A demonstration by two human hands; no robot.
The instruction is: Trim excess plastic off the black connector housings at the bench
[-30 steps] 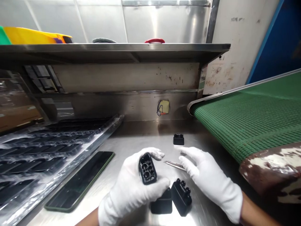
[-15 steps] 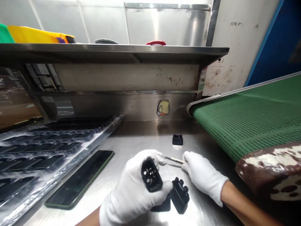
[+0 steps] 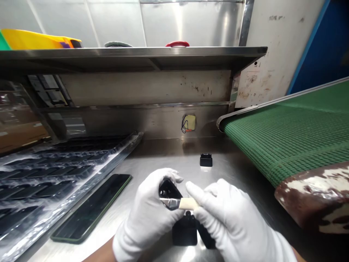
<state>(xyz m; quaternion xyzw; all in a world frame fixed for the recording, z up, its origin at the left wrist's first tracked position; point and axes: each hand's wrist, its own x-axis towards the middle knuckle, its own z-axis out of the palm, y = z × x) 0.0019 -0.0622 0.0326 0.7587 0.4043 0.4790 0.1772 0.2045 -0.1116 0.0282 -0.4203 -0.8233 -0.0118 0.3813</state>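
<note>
In white gloves, my left hand is closed around a small black plastic housing, its hollow side facing me. My right hand pinches a small flat blade by its cream-coloured grip. The shiny blade end lies across the lower edge of the housing; whether it touches is hard to tell. Below the hands, a black plastic piece rests on the metal table. Beside it another black piece is partly covered by my right hand. One more black piece stands farther back.
At left are a dark phone and a clear plastic tray with rows of black parts. A green conveyor belt runs along the right. Above the table spans a metal shelf bearing a yellow bin and a red item.
My right hand has moved left and nearer, bringing the blade over to the housing. My left hand has shifted slightly left and turned the housing, so its inner round holes show less.
</note>
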